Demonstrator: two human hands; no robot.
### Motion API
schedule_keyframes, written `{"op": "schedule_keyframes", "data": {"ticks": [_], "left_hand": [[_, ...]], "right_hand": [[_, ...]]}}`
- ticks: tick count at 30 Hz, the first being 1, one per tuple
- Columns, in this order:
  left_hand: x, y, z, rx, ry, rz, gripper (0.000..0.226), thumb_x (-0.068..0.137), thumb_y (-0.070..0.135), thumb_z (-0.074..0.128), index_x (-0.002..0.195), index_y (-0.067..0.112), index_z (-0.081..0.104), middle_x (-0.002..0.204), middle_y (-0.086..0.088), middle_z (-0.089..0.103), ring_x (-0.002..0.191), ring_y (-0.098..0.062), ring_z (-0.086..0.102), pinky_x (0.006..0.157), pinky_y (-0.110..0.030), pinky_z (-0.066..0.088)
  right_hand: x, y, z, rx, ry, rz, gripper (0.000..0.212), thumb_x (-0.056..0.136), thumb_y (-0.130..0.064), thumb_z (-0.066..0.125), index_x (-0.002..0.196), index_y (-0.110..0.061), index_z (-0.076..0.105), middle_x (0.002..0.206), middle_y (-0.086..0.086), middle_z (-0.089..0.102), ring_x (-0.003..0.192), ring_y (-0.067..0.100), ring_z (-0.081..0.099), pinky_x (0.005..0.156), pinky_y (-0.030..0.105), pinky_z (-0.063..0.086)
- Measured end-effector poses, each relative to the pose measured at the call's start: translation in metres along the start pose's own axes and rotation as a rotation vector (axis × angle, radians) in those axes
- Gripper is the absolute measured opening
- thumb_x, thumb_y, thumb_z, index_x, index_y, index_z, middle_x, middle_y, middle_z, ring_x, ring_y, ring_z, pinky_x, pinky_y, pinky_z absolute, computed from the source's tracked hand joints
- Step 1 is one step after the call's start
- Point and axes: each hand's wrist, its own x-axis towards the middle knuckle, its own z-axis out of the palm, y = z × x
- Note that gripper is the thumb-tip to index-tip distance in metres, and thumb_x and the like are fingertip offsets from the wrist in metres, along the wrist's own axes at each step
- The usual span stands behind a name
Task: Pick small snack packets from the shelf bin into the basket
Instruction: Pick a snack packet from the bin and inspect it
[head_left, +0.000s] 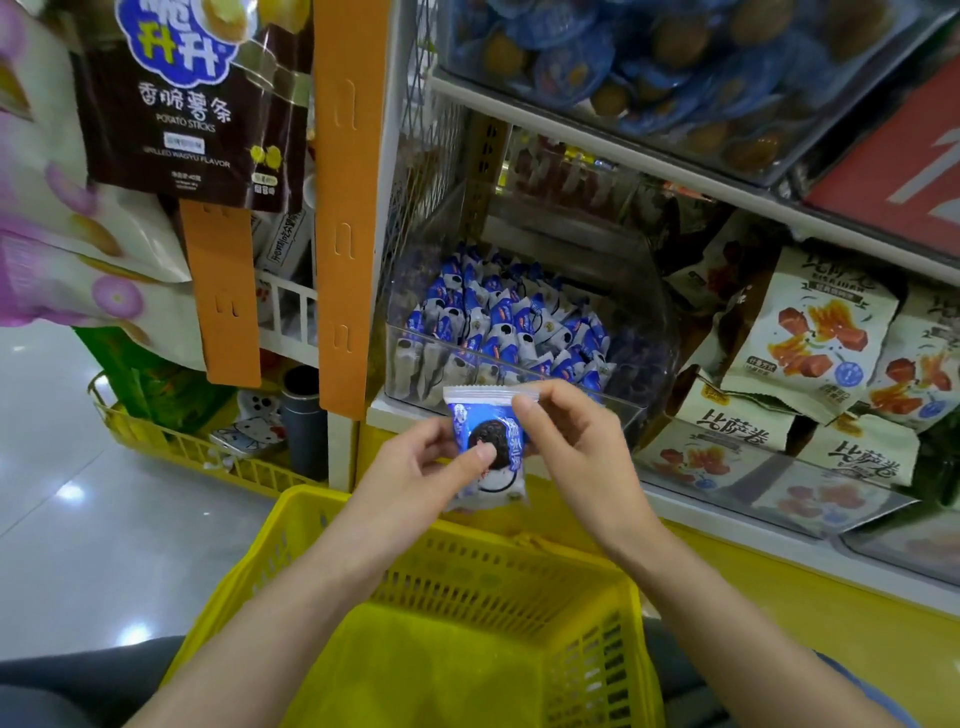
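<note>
You are looking down at your own two bare hands, which hold one small snack packet between them, just in front of the shelf and above the far rim of a yellow basket. Your left hand has its grip closed on the packet's lower left side, thumb pressed flat on the printed dark round biscuit. Your right hand pinches the packet's upper right corner by the crimped seal. The packet is blue and white, glossy film, and it looks light, soft and a little slippery; the biscuit inside is probably brittle, so a gentle hold at the sealed edges or corners would likely suit it better than squeezing the middle. Behind your hands sits a clear plastic shelf bin, its low front wall just beyond the packet. It holds a loose heap of matching packets, many of them, piled at all angles. The basket below has slotted plastic sides, and the part of its floor you can see looks bare; your forearms hide some of it. To the right of the bin, other shelf compartments hold pale bags printed with orange rolls, and a tray of blue-lidded cups sits on the shelf above.
</note>
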Motion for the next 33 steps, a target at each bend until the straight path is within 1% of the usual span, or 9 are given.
{"op": "schedule_keyframes", "data": {"ticks": [3,5,8,12,15,19,25,30,33], "left_hand": [[0.008,0.005,-0.004,-0.031,0.086,0.059,0.020,0.087,0.019,0.059,0.107,0.018,0.061,0.101,-0.001,0.068,0.081,0.000,0.063,0.060,-0.008,0.046],[0.013,0.009,-0.007,-0.055,0.129,0.095,0.012,0.088,0.020,0.059,0.100,0.020,0.061,0.095,0.002,0.068,0.073,0.008,0.061,0.059,-0.006,0.045],[0.019,0.014,-0.012,-0.080,0.169,0.122,0.007,0.087,0.024,0.059,0.094,0.024,0.060,0.094,0.008,0.067,0.074,0.012,0.061,0.062,-0.004,0.046],[0.027,0.020,-0.015,-0.151,0.168,0.113,0.009,0.087,0.027,0.059,0.096,0.028,0.059,0.096,0.010,0.068,0.089,0.000,0.063,0.078,-0.016,0.049],[0.032,0.024,-0.017,-0.190,0.176,0.125,0.009,0.088,0.025,0.058,0.096,0.028,0.059,0.097,0.007,0.068,0.091,-0.006,0.064,0.078,-0.018,0.049],[0.035,0.027,-0.020,-0.210,0.185,0.120,0.008,0.088,0.027,0.059,0.095,0.029,0.058,0.100,0.007,0.068,0.095,-0.007,0.063,0.083,-0.023,0.050],[0.037,0.026,-0.021,-0.185,0.209,0.119,0.004,0.088,0.027,0.058,0.091,0.030,0.056,0.099,0.007,0.066,0.096,-0.009,0.061,0.079,-0.020,0.048],[0.036,0.025,-0.017,-0.209,0.180,0.122,0.009,0.090,0.023,0.057,0.088,0.031,0.055,0.097,0.007,0.065,0.096,-0.010,0.062,0.073,-0.014,0.050],[0.034,0.024,-0.016,-0.199,0.151,0.114,0.009,0.090,0.024,0.056,0.089,0.032,0.054,0.098,0.007,0.064,0.095,-0.007,0.061,0.071,-0.012,0.050]], "right_hand": [[0.024,-0.009,-0.018,-0.060,-0.088,-0.047,0.017,0.095,-0.015,0.047,0.099,-0.022,0.062,0.086,-0.011,0.068,0.079,0.002,0.064,0.067,0.015,0.052],[0.051,-0.010,-0.034,-0.264,-0.061,-0.062,0.015,0.095,-0.020,0.048,0.102,-0.025,0.061,0.089,-0.011,0.066,0.082,0.002,0.063,0.072,0.017,0.051],[0.094,-0.005,-0.055,-0.658,-0.063,0.016,0.019,0.095,-0.026,0.049,0.110,-0.023,0.061,0.100,-0.010,0.061,0.085,0.001,0.057,0.073,0.015,0.044],[0.135,0.014,-0.072,-1.023,-0.258,0.107,0.027,0.095,-0.019,0.051,0.119,-0.013,0.060,0.122,0.004,0.060,0.103,0.013,0.055,0.089,0.023,0.041],[0.154,0.027,-0.071,-1.243,-0.441,0.259,0.032,0.095,-0.018,0.049,0.126,-0.013,0.055,0.130,0.008,0.054,0.115,0.021,0.053,0.097,0.031,0.040],[0.161,0.035,-0.062,-1.347,-0.559,0.387,0.036,0.096,-0.021,0.047,0.131,-0.013,0.049,0.132,0.010,0.051,0.116,0.023,0.052,0.095,0.031,0.040],[0.164,0.033,-0.062,-1.305,-0.548,0.440,0.034,0.096,-0.024,0.049,0.127,-0.013,0.053,0.130,0.008,0.053,0.114,0.021,0.053,0.091,0.028,0.041],[0.162,0.029,-0.062,-1.116,-0.438,0.475,0.022,0.091,-0.022,0.057,0.109,-0.009,0.062,0.098,0.004,0.059,0.090,0.019,0.057,0.079,0.029,0.045],[0.159,0.026,-0.062,-1.001,-0.329,0.456,0.011,0.088,-0.016,0.062,0.098,-0.014,0.058,0.090,0.001,0.055,0.089,0.017,0.054,0.077,0.028,0.045]]}}
